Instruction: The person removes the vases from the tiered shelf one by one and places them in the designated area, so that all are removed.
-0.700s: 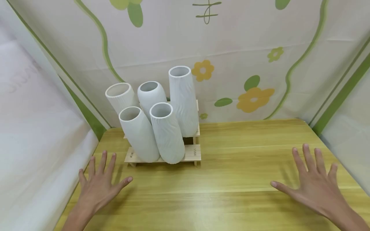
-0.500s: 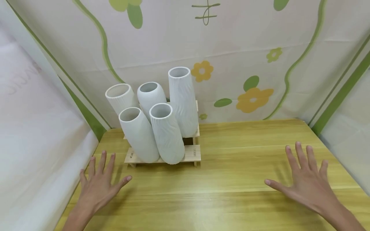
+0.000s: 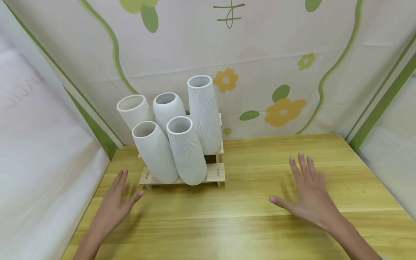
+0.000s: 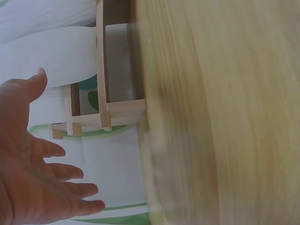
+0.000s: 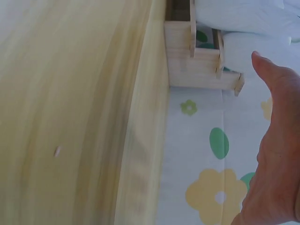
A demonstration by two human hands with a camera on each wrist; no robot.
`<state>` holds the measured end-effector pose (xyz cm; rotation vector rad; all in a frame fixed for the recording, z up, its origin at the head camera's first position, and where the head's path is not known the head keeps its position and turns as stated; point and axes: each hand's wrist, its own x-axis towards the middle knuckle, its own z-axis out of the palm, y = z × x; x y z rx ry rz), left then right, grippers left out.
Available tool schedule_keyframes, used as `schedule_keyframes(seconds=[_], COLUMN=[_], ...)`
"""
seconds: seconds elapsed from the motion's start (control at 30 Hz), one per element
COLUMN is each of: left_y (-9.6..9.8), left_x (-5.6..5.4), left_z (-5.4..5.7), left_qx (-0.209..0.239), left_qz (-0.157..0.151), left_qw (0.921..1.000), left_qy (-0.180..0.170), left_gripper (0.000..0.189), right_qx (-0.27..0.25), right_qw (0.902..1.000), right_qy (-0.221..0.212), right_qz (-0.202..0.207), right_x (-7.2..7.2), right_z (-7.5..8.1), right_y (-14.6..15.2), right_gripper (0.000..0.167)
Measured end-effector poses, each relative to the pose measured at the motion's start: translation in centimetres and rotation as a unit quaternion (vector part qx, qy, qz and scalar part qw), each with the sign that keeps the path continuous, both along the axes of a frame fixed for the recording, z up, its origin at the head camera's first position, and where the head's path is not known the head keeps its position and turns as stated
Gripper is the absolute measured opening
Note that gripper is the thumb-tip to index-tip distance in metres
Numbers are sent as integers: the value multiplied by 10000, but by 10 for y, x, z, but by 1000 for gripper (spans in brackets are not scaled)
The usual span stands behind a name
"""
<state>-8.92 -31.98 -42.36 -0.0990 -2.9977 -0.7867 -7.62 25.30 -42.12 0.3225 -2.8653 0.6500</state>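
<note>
Several white vases stand on a stepped wooden rack (image 3: 215,173) left of the table's middle. Two are on the low front step: a smooth vase (image 3: 155,155) and a rippled vase (image 3: 188,155). Behind them are a ribbed vase (image 3: 136,112), a rounded vase (image 3: 169,108) and a tall rippled vase (image 3: 205,115). My left hand (image 3: 112,207) hovers left of the rack, fingers extended, thumb toward the vases, touching nothing. Over the table right of the rack, my right hand (image 3: 310,198) is spread and holds nothing. Both wrist views show the rack's side with straight fingers nearby.
The wooden table (image 3: 240,231) extends in front of and to the right of the rack. A white cloth backdrop (image 3: 260,43) with flowers rises close behind. White cloth sides (image 3: 42,144) border the table left and right.
My right hand has moved left, toward the rack, and turned slightly. The left hand has rotated a little, its fingers now closer together. The vases stay in place.
</note>
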Motion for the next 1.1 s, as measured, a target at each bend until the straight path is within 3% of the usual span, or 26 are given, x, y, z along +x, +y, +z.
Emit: schedule_keyframes(seconds=[0.4,0.67,1.1], left_y=[1,4,5], left_x=[-8,-14,-28], left_z=[3,4,-1], left_qx=[1073,2143,2961], left_qz=[342,327,470], left_qw=[9922,9725,9486], left_qy=[-534,-847,-1010], left_gripper=[93,87,88], right_qx=[-609,-938,-1378], right_qw=[9972,9941,9867], right_qy=[-146,-299,-237], right_qz=[411,452,831], right_x=[-14,-19,-25], right_z=[9,15,22], right_y=[-46,-71,-100], right_gripper=[129,127,126])
